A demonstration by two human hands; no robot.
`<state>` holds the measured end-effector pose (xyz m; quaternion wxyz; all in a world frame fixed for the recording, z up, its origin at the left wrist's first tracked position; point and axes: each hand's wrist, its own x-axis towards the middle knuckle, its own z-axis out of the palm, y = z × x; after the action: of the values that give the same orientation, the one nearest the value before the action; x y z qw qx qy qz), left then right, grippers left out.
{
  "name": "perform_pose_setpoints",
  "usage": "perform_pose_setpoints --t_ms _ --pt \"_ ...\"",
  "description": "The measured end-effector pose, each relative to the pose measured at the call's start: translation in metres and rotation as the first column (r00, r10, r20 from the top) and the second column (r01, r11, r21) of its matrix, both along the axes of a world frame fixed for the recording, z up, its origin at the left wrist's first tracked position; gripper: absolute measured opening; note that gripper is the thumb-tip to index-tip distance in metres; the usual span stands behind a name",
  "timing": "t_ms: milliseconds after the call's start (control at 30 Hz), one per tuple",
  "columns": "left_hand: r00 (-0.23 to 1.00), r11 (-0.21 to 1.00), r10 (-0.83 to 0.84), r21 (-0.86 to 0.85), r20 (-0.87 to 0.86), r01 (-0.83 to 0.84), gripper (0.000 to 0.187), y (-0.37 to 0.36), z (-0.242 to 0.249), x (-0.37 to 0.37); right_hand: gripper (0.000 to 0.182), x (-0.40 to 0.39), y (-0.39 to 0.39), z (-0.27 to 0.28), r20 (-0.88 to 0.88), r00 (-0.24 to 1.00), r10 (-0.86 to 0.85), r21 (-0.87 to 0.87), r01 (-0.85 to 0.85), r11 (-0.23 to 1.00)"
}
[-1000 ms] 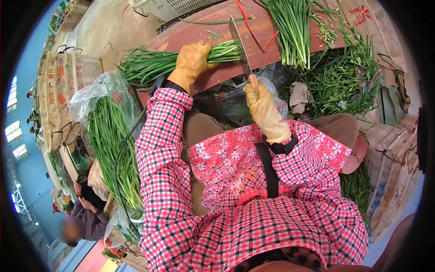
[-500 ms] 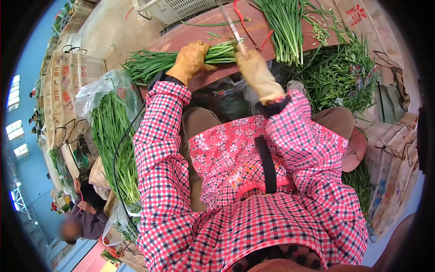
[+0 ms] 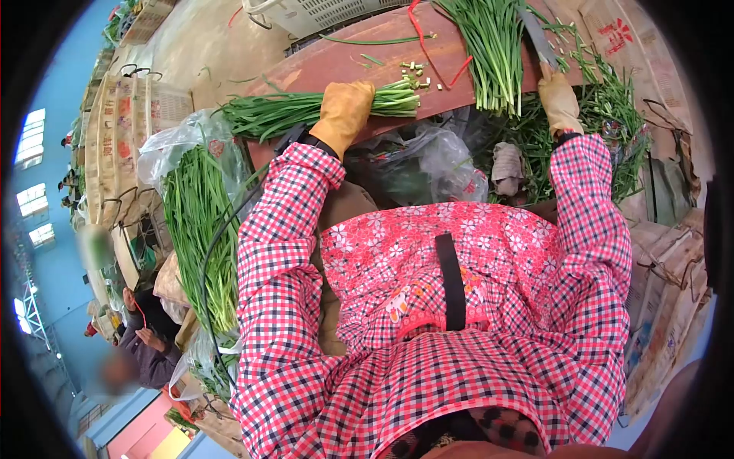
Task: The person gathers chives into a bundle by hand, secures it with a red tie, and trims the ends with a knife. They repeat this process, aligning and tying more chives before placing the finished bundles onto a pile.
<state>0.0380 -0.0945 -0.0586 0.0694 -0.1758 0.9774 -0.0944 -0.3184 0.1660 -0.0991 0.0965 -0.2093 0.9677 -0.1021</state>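
Note:
My left hand (image 3: 344, 115), in a tan work glove, is closed around a bundle of garlic chives (image 3: 394, 99) lying sideways on the reddish board (image 3: 367, 55). The bundle's pale stalks stick out to the right of the fist, its green leaves to the left. Small cut stalk ends (image 3: 415, 69) lie just beyond the bundle's tip. My right hand (image 3: 560, 105), gloved too, grips a knife (image 3: 538, 38) at the board's right side, blade pointing away. Beside that blade rests a second bundle of chives (image 3: 493, 61). Between the bundles is a red string (image 3: 419, 30).
Loose leaves and trimmings (image 3: 604, 126) are heaped on the right. Clear plastic bags (image 3: 447, 157) sit below the board. More chives (image 3: 195, 222) stand bagged at my left. A white crate (image 3: 321, 14) is at the back, and another person (image 3: 153, 352) sits at far left.
My right hand has carried the knife from the held bundle's stalk ends to the right, beyond the second bundle. Cut-off ends now lie loose on the board. My left hand still grips its bundle.

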Motion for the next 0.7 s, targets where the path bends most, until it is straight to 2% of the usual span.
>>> perform_pose_setpoints --t_ms 67,100,200,267,300,333,400,467,533,600,633,667,700 --pt "0.995 0.994 0.077 0.074 0.057 -0.081 0.030 -0.005 0.002 -0.003 0.053 -0.011 0.001 -0.022 -0.056 0.995 0.078 0.013 -0.077 0.997" --pt "0.990 0.983 0.135 0.132 -0.037 -0.129 0.032 -0.006 0.011 -0.003 0.053 -0.006 0.004 -0.011 -0.018 0.990 0.139 0.017 -0.139 0.990" --pt "0.896 0.926 0.301 0.326 -0.326 -0.192 0.037 -0.003 0.059 0.003 0.054 0.046 0.000 0.091 -0.080 0.989 0.122 0.082 -0.116 0.990" --pt "0.761 0.868 0.406 0.473 -0.507 -0.148 0.039 -0.004 0.094 0.004 0.053 0.066 0.008 0.087 -0.336 0.926 0.172 -0.277 -0.271 0.922" --pt "0.701 0.833 0.429 0.551 -0.570 -0.062 0.037 0.000 0.119 0.005 0.060 0.093 0.000 0.101 -0.240 0.940 0.244 -0.513 -0.336 0.790" --pt "0.639 0.789 0.452 0.613 -0.623 0.040 0.034 0.008 0.145 0.005 0.068 0.127 -0.012 0.119 -0.163 0.925 0.342 -0.715 -0.350 0.606" --pt "0.523 0.666 0.532 0.711 -0.666 0.228 0.029 0.020 0.176 0.008 0.092 0.176 -0.041 0.149 -0.111 0.785 0.609 -0.836 -0.405 0.370" --pt "0.434 0.498 0.649 0.780 -0.625 0.379 0.024 0.033 0.191 0.016 0.109 0.210 -0.070 0.156 -0.249 0.646 0.722 -0.807 -0.550 0.215" --pt "0.348 0.322 0.732 0.747 -0.586 0.582 0.022 0.053 0.205 0.028 0.118 0.248 -0.091 0.158 -0.170 0.549 0.818 -0.911 -0.404 0.082" --pt "0.298 0.151 0.854 0.751 -0.427 0.643 0.023 0.080 0.219 0.048 0.117 0.286 -0.095 0.159 -0.049 0.458 0.888 -0.937 -0.329 0.118" --pt "0.293 0.223 0.821 0.748 -0.489 0.625 0.023 0.082 0.215 0.060 0.111 0.304 -0.094 0.160 0.090 0.432 0.897 -0.886 -0.377 0.271" --pt "0.297 0.287 0.785 0.744 -0.544 0.604 0.024 0.084 0.211 0.071 0.092 0.321 -0.095 0.158 0.047 0.440 0.897 -0.931 -0.307 0.199" --pt "0.310 0.321 0.766 0.753 -0.563 0.574 0.026 0.083 0.206 0.079 0.081 0.335 -0.092 0.158 0.136 0.441 0.887 -0.948 -0.202 0.246"
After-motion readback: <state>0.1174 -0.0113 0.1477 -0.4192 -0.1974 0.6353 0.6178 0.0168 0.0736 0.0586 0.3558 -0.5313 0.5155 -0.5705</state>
